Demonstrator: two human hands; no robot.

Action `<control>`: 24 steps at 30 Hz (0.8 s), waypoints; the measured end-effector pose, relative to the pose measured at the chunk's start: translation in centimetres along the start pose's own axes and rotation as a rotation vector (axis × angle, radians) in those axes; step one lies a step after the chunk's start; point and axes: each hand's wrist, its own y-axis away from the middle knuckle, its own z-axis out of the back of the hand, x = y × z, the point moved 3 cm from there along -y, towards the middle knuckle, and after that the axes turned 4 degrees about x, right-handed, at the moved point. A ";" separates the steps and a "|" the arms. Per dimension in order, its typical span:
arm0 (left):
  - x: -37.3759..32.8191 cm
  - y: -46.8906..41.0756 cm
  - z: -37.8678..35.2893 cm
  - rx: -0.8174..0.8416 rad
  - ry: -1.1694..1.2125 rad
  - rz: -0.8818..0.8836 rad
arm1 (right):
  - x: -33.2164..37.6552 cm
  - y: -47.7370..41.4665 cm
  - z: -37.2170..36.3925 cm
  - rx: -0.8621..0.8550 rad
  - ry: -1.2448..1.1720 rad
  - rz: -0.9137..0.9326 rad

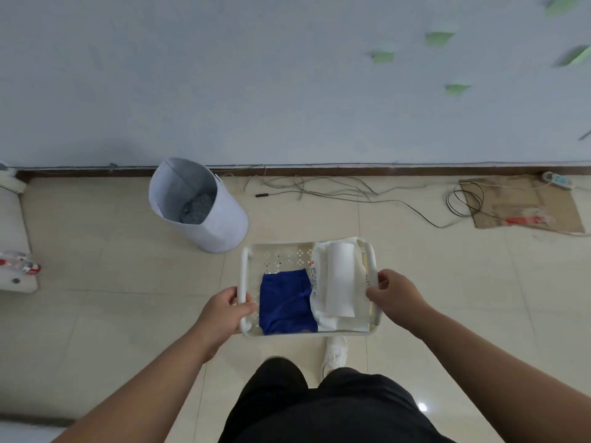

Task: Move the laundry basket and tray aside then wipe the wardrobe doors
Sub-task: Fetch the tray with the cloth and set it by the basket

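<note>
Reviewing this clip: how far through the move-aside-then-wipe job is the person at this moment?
Early. The laundry basket stands on the floor by the wall, apparently already set aside. In hand: the left hand and right hand grip the white tray by its side rails, above the floor. Left: setting it down and wiping; no wardrobe doors are in view.

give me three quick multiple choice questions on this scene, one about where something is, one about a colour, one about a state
1. Where is the laundry basket?
A. on the floor near the wall
B. inside the tray
C. in the person's hands

2. What colour is the folded cloth in the tray?
A. red
B. blue
C. green

3. How is the tray held?
A. one hand only
B. both hands on its sides
C. not held

Answers:
1 A, it stands by the skirting board.
2 B, the cloth is deep blue.
3 B, the left hand and right hand each grip a side rail.
</note>
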 end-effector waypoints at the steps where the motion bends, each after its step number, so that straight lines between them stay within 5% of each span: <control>1: -1.1 -0.9 0.4 -0.007 0.009 -0.002 | 1.2 -1.2 0.6 0.002 0.003 0.006; 24: -17.8 -34.8 13.2 0.095 0.101 0.093 | 24.0 -32.7 1.8 -0.016 0.040 -0.141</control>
